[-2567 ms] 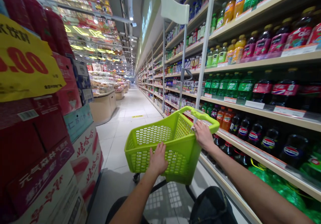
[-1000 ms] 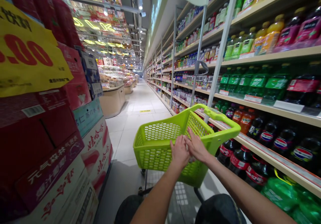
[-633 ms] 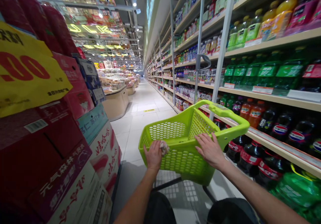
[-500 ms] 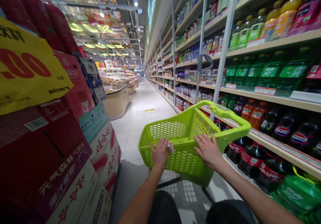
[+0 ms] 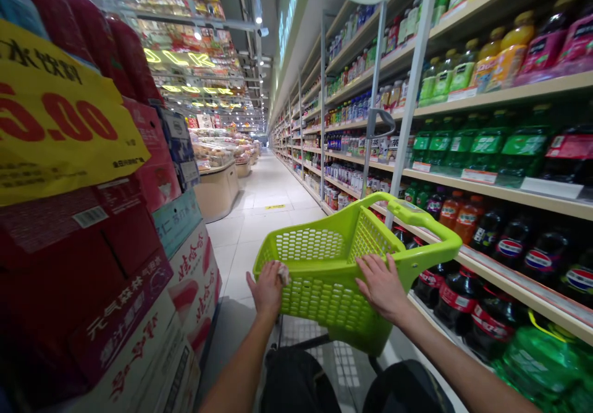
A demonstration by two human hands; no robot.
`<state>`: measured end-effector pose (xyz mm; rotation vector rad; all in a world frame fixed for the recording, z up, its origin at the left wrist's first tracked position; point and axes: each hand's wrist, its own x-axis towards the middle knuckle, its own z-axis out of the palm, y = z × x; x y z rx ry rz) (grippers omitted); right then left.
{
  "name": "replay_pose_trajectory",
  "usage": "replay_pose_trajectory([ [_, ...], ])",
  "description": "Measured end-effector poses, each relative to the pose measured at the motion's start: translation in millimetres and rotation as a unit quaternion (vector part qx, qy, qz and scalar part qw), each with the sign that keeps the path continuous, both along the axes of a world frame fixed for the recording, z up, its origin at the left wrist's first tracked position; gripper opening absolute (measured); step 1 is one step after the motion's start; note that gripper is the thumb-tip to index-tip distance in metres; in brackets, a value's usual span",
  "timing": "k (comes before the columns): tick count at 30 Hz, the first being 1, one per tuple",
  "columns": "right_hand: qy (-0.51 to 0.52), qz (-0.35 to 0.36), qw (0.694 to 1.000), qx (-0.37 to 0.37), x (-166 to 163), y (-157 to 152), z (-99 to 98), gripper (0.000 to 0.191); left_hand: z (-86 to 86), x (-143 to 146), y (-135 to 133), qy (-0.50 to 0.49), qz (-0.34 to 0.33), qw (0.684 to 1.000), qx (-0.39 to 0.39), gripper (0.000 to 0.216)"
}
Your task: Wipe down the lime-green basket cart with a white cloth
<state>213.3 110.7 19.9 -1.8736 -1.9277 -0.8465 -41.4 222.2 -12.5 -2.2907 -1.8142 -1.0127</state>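
Note:
A lime green plastic basket (image 5: 324,296) sits on a cart frame in front of me in a shop aisle. My left hand (image 5: 266,288) is at the basket's near left rim, closed on a small crumpled whitish wad (image 5: 283,273) pressed against the plastic. My right hand (image 5: 382,286) lies flat on the basket's near right rim, fingers spread, just below the curved green handle (image 5: 419,218). The basket looks empty inside.
Shelves of soft drink bottles (image 5: 486,147) run along the right. Stacked red and white cartons (image 5: 115,265) with a yellow price sign (image 5: 55,129) stand close on the left. The tiled aisle (image 5: 264,209) leads ahead past a display counter (image 5: 215,184).
My hands met at the basket's near rim, then parted. My left hand with the wad slid left along the rim while my right hand stayed flat on the right side.

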Motion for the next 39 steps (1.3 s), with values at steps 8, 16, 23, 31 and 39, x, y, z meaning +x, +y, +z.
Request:
replay_pose_trajectory([
  [8,0.006,-0.006,1.000,0.003,-3.0,-2.3,0.4,0.040,-3.4,0.7,-5.5,0.030,-0.027,0.999,-0.001,0.040],
  [16,0.025,-0.011,1.000,0.004,-14.6,-11.0,0.3,0.040,1.9,29.3,-18.2,0.046,-0.091,0.995,0.008,0.040],
  [23,0.036,0.002,0.999,0.000,-13.8,-22.9,1.9,0.039,-3.0,2.7,-16.6,0.041,-0.001,0.999,-0.003,0.042],
  [31,0.043,0.005,0.999,0.009,-10.2,-29.9,2.5,0.039,0.6,35.9,-35.5,0.083,-0.093,0.992,0.011,0.044],
  [39,0.054,-0.021,0.998,0.028,5.4,-33.2,10.2,0.038,-1.1,18.8,-25.9,0.048,0.016,0.999,-0.006,0.044],
])
